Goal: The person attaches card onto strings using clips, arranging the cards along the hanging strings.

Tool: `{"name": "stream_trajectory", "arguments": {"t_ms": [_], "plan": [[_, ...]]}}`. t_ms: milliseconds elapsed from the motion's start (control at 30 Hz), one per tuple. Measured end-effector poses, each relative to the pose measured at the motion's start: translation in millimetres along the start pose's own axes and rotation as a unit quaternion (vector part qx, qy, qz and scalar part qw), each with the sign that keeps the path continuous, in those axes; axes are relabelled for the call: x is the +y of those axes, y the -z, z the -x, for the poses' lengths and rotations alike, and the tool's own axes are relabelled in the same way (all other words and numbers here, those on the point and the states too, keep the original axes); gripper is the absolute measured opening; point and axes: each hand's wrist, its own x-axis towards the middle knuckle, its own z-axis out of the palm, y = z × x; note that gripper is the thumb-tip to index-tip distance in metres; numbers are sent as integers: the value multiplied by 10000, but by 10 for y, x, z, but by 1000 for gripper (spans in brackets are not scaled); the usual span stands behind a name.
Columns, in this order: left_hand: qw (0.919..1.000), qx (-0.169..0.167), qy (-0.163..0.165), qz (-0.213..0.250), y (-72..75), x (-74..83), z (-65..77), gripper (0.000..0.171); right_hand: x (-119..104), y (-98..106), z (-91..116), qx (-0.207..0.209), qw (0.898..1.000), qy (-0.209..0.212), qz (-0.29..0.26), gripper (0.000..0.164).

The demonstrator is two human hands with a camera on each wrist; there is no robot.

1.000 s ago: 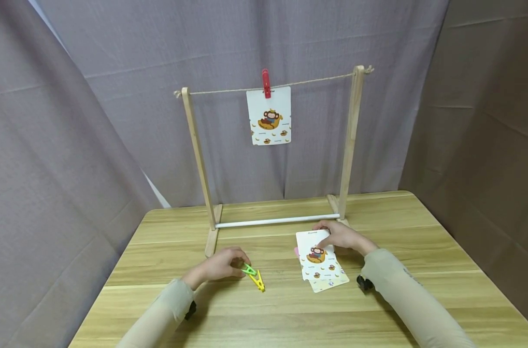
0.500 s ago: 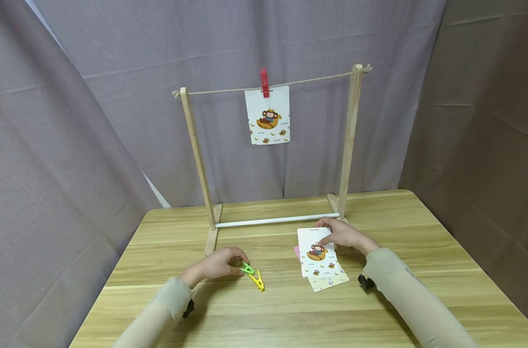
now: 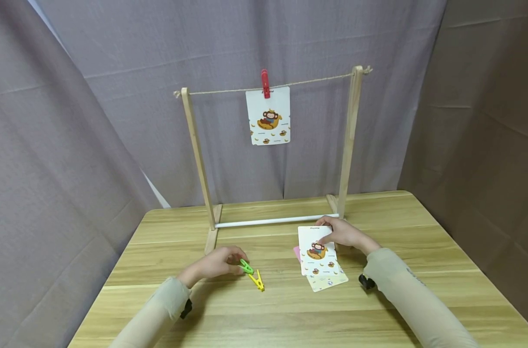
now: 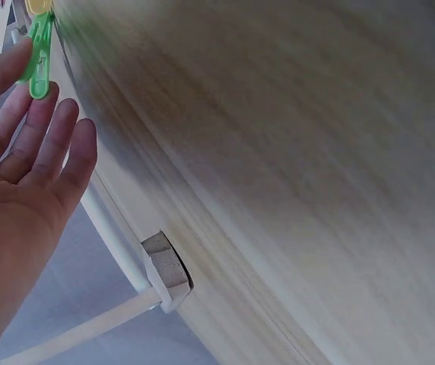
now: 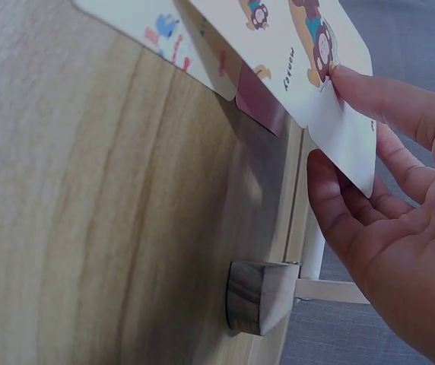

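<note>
My left hand (image 3: 220, 263) pinches a green clothespin (image 3: 246, 267) between thumb and fingers. A yellow clothespin (image 3: 257, 282) lies on the table just below it in the head view. With thumb on top and fingers underneath, my right hand (image 3: 344, 233) holds a white card (image 5: 339, 144) printed with a monkey on a banana. That card is lifted at a tilt over a pale yellow card (image 3: 329, 282) and a pink card (image 3: 296, 252), both partly hidden. Another monkey card (image 3: 256, 106) hangs from the string under a red clothespin (image 3: 265, 86).
A wooden frame with two posts (image 3: 349, 135) stands at the back of the table (image 3: 272, 319). Twine (image 3: 316, 80) runs between the post tops, and a white rod (image 3: 277, 221) joins the feet. Grey curtains (image 3: 129, 145) hang behind.
The right hand has raised the monkey card slightly and moved it toward the frame, showing more of the pale yellow card. The green clothespin has tipped a little in the left hand.
</note>
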Motion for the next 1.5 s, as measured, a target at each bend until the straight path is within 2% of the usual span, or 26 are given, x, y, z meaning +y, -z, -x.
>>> {"name": "stream_trajectory", "arguments": {"t_ms": [300,600,1067,1267,1500], "plan": [[9992,172,3,362,2,6,-22,25,4,23,2,1,10000,-97,5,45],[9977,440,29,516,25,39,-23,26,23,56,21,-86,9999,-21,-129,47],[9974,679,22,233,102,67,-32,28,17,70,44,-43,9997,-55,-252,49],[9976,688,-52,114,161,78,-48,26,13,71,67,-15,9987,-126,-499,46],[9971,741,54,160,226,106,-71,25,2,103,73,185,9978,-269,-576,48]]}}
